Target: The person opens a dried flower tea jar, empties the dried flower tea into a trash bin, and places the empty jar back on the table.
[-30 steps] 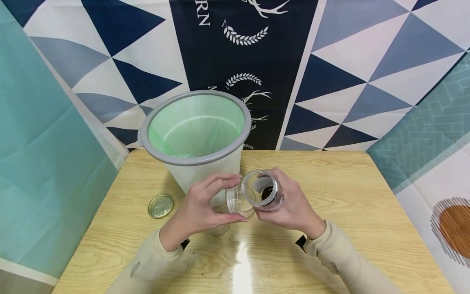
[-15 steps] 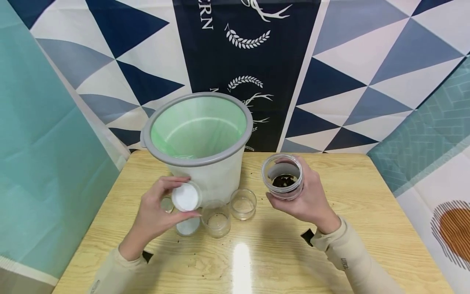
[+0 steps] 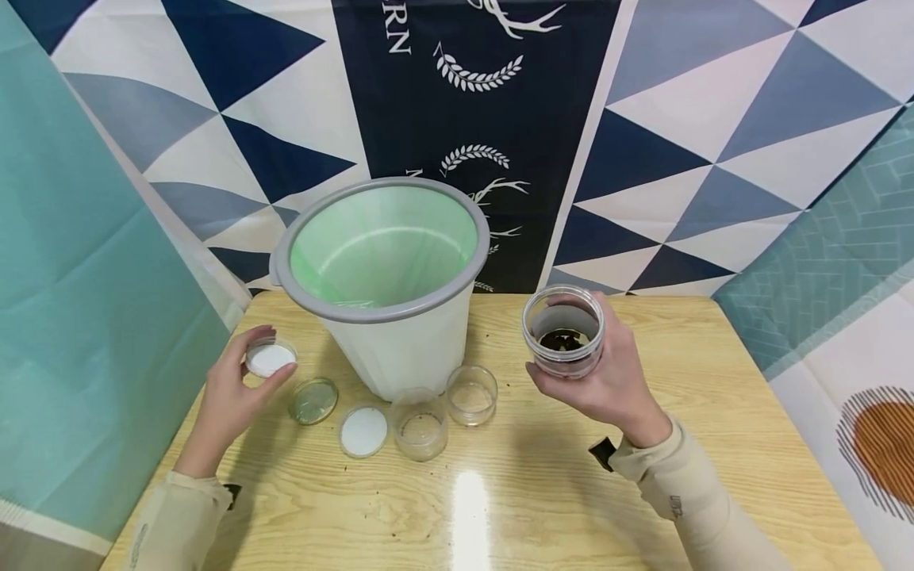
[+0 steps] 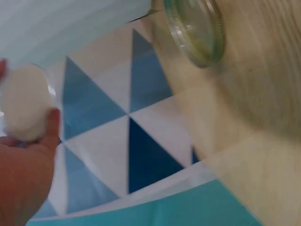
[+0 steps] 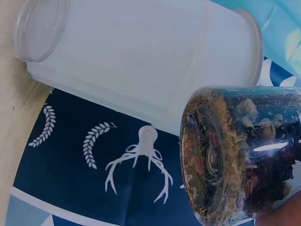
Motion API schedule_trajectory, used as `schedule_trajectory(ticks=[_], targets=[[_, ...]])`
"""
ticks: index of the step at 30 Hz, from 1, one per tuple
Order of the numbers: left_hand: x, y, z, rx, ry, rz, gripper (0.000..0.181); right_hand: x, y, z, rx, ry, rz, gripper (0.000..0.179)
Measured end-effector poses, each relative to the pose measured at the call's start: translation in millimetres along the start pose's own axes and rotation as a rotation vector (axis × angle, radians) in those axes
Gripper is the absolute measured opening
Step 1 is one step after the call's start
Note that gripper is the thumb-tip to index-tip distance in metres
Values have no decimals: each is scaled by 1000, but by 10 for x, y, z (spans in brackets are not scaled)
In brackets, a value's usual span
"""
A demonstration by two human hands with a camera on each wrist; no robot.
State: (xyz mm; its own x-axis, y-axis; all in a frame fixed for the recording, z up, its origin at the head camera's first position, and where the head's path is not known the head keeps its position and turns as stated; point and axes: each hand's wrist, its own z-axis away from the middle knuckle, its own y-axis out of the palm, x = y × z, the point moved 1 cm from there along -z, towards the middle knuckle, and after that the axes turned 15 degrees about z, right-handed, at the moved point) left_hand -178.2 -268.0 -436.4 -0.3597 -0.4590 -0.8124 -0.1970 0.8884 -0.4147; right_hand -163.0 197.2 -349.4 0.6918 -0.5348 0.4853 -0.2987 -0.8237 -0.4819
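My left hand (image 3: pixel 232 388) pinches a clear round lid with a white liner (image 3: pixel 270 358) by its edges, above the table's left side. The left wrist view also shows this white disc (image 4: pixel 27 101) between thumb and fingers, blurred. Right of the bin, my right hand (image 3: pixel 607 373) grips a clear jar (image 3: pixel 564 361) tilted with its open mouth towards the head camera. Dark dried bits (image 3: pixel 562 340) lie inside it. Through the jar's wall and base, the right wrist view shows dark, reddish and tan flakes (image 5: pixel 268 174).
A white bin (image 3: pixel 400 349) with a grey rim and green liner stands at the back. Before it are a greenish clear lid (image 3: pixel 314 401), a white-lined lid (image 3: pixel 363 432), a clear jar (image 3: pixel 420 450) and a shallow clear dish (image 3: pixel 472 416). Specks dot the wooden table (image 3: pixel 571 507).
My hands have moved apart from the middle. The left has carried the white-lined lid to the far left; the right has shifted the jar right and slightly back, its contents now more visible.
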Motion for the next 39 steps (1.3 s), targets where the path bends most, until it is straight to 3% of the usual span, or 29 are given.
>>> schedule_trajectory(ticks=[4, 7, 13, 17, 25, 32, 39], targets=[[240, 8, -80, 52, -106, -24, 65, 20, -33, -41, -19, -14, -4, 74], [422, 53, -107, 131, -184, -44, 68, 24, -60, -47, -27, -2, 11, 76], [698, 146, -79, 317, -317, -168, 70, 39, -72, -36, -23, -20, 45, 76], [787, 141, -46, 350, -333, -158, 70, 43, -60, -35, -18, -34, 57, 76], [874, 86, -19, 337, -315, -170, 67, 19, -63, -54, 3, -19, 78, 78], [957, 80, -4, 361, -372, -139, 70, 14, -92, -49, 21, 18, 100, 78], [977, 100, 2, 380, -337, -152, 68, 24, -126, -55, -6, 19, 80, 76]])
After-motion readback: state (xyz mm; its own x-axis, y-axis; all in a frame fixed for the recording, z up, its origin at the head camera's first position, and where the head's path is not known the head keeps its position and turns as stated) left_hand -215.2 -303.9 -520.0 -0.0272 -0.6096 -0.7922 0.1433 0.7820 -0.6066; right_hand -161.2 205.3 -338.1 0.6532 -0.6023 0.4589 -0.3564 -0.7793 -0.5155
